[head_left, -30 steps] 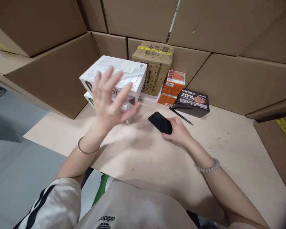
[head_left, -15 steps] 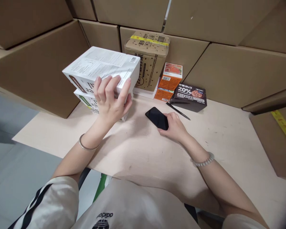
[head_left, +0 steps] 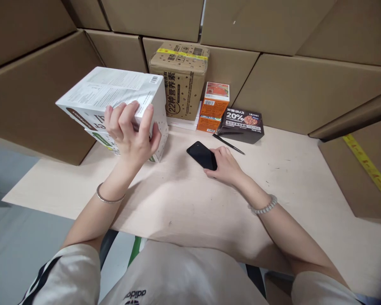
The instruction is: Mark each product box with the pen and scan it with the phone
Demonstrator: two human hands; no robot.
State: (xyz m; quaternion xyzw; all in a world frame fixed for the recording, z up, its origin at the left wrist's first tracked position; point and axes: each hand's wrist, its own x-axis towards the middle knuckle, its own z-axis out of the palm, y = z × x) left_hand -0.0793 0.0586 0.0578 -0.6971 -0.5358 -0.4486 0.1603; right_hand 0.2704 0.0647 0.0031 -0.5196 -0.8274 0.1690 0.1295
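Observation:
My left hand (head_left: pixel 131 133) grips the near edge of a white printed carton (head_left: pixel 107 91), fingers bent over the top edge and thumb at its right side. That carton sits on a second white box (head_left: pixel 161 140) with a green label, partly hidden behind my hand and wrist. On the tabletop, a black smartphone (head_left: pixel 201 156) lies screen up, and my right hand (head_left: pixel 226 166) is closed around its right end. Behind the phone lies a dark pen (head_left: pixel 229 144), apart from my fingers.
At the back stand a brown taped carton (head_left: pixel 187 89), stacked orange boxes (head_left: pixel 214 109) and a black snack box (head_left: pixel 243 126). Large cardboard boxes (head_left: pixel 282 93) wall in the table (head_left: pixel 190 203) behind and at the left (head_left: pixel 34 101). Another taped carton (head_left: pixel 362 169) stands at the right.
My left hand has shifted the upper white carton left and down, and it lines up more closely with the box below. My right hand stays on the phone. The view has turned slightly right.

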